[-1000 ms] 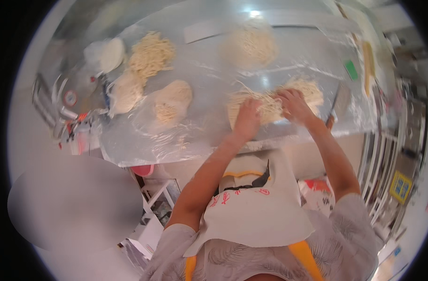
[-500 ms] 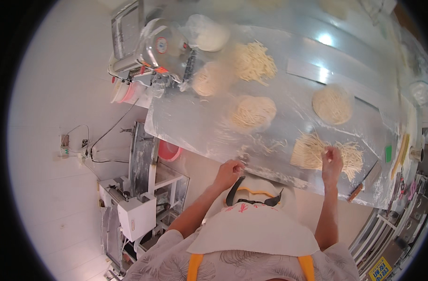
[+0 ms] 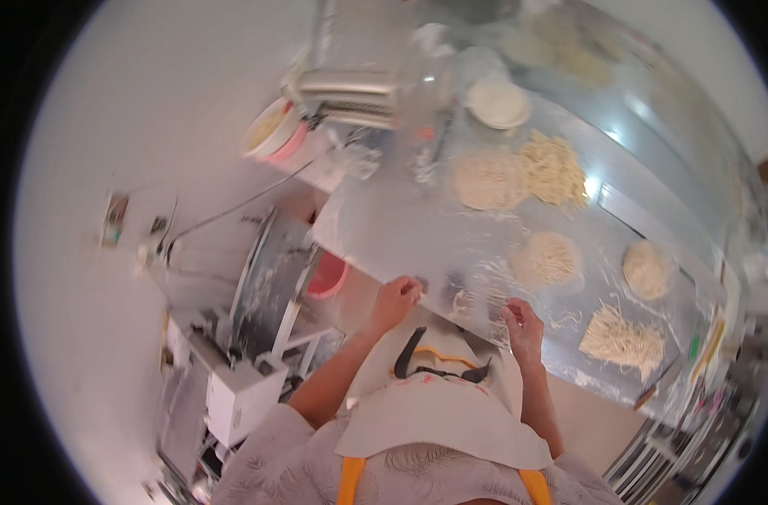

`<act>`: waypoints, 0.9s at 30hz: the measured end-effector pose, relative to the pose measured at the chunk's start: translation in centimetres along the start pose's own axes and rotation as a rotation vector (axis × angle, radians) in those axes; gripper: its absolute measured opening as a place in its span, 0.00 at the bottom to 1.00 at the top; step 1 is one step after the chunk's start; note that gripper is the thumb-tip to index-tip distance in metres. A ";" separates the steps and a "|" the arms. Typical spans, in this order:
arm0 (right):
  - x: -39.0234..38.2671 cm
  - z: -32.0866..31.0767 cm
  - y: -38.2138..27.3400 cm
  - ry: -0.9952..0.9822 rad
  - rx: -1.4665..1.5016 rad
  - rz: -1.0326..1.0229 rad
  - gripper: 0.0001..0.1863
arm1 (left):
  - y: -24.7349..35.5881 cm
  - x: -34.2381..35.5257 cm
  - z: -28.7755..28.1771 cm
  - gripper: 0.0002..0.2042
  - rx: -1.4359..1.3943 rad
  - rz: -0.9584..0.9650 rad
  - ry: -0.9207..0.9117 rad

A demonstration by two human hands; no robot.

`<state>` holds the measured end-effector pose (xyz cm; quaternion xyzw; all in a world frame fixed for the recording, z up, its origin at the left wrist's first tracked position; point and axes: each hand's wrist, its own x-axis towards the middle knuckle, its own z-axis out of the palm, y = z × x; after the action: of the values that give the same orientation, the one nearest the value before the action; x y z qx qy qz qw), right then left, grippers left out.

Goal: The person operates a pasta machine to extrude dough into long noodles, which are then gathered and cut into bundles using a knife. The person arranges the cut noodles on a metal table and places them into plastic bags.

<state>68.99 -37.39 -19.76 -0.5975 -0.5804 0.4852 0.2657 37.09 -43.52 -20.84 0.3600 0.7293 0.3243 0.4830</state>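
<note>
Hands at the desk [image 3: 384,227] edge: left hand [image 3: 394,299] fingers curled on the plastic sheet [image 3: 451,244], right hand [image 3: 523,324] pinching loose noodle strands [image 3: 472,303].

Pale grey patterned short sleeves, orange apron straps, white cap

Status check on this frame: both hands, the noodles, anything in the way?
Left hand gripping plastic sheet at table's near edge. Right hand on sheet beside loose noodle strands. Noodle piles lie beyond, untouched. Nothing between hands.
</note>
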 end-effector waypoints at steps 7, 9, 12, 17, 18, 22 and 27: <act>4.8 9.6 -6.0 -0.266 -0.129 -0.069 0.15 | -7.2 5.9 -16.0 0.06 0.094 0.081 0.448; 5.9 12.2 -7.1 -0.248 -0.180 -0.056 0.15 | -7.0 10.0 -21.1 0.07 0.185 0.198 0.651; 7.4 16.3 -7.8 -0.214 -0.252 -0.036 0.14 | -4.6 18.6 -27.4 0.08 0.376 0.348 0.849; 6.6 25.8 -11.3 -0.188 -0.135 0.180 0.11 | -5.7 32.1 -32.8 0.12 0.159 0.352 0.885; 6.7 27.3 -12.5 -0.233 -0.176 0.154 0.11 | -5.7 34.0 -33.9 0.12 -0.005 0.315 0.829; 7.3 31.1 -16.7 -0.275 -0.188 0.218 0.11 | -7.3 35.1 -36.9 0.09 -0.589 0.368 0.740; 10.3 35.0 -20.0 -0.235 -0.212 0.219 0.12 | -3.8 29.7 -39.4 0.11 -1.112 -0.115 0.511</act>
<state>27.73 -32.50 -18.48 -0.6210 -0.5869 0.5137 0.0775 -8.80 -25.55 -25.28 -0.0749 0.5620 0.7055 0.4252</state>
